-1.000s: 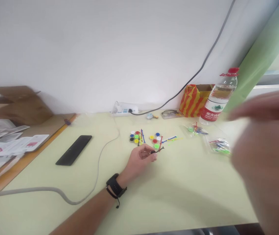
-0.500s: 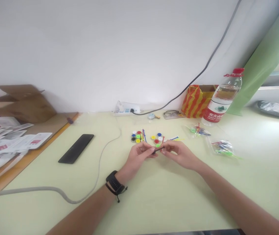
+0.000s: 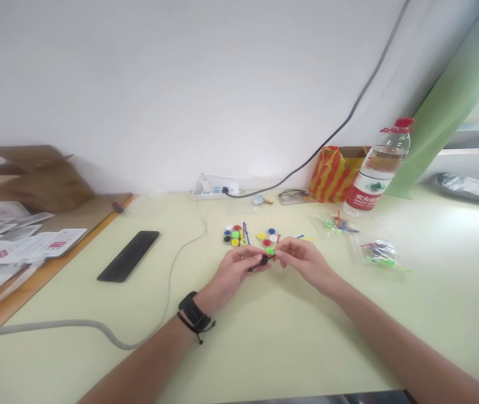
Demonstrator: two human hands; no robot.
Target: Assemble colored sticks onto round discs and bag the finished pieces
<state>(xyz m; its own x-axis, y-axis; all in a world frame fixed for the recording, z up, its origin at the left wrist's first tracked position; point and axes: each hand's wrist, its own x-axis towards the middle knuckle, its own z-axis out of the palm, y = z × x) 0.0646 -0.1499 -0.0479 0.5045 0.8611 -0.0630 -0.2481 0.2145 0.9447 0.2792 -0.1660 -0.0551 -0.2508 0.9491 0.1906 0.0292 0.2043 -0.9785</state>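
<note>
My left hand pinches a small black disc between thumb and fingers. A thin black stick sticks out to the lower left of the disc and appears to run through it. At the stick's other end, the fingertips of my right hand are closed. Just beyond my fingers lie coloured discs: a green disc, a red disc and a yellow disc among them. Another cluster of discs sits behind my left hand, beside several coloured sticks.
Two clear bags of coloured parts, a nearer bag and a farther bag, lie at right. Behind them stand a water bottle and a striped bag. A black slab and a grey cable are at left.
The black stick, formerly mostly to the right of the disc, now shows on its lower-left side. My right hand has moved slightly left, closer to my left hand.
</note>
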